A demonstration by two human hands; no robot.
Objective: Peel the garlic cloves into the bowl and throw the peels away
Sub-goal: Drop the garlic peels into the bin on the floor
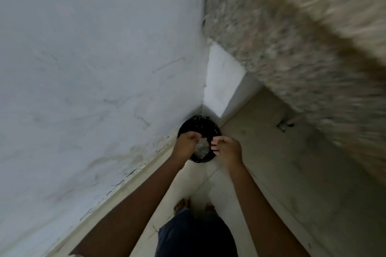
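Left hand (188, 142) and right hand (226, 150) hover over black bin (200, 124), which sits tight in the wall (83, 69) corner. Fingers curled; grip unclear through blur. Pale peel clump (201, 148) lies between the hands, inside the bin rim. Open floor (261, 162) to the right.

The black bin (200, 125) sits in a tight corner, hemmed by the white wall (94, 69) on its left and the speckled counter (302, 37) on its right. The left hand (186, 142) and right hand (227, 150) crowd its mouth, leaving a narrow gap between them. Open floor (208, 175) runs back toward the feet (181, 204).
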